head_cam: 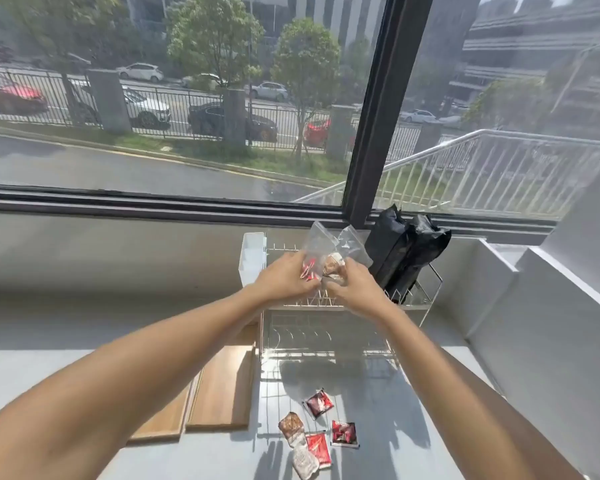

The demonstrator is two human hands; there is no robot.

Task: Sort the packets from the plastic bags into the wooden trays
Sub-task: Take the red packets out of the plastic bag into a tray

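Above a wire dish rack, the left hand grips a clear plastic bag of red packets; the right hand pinches a second clear bag of brown ones. Five packets lie loose on the grey surface beside two empty wooden trays.

clear glossy plastic bags, matt wooden trays, shiny metal wire rack.

Grey counter with wooden trays, wire rack, loose packets.
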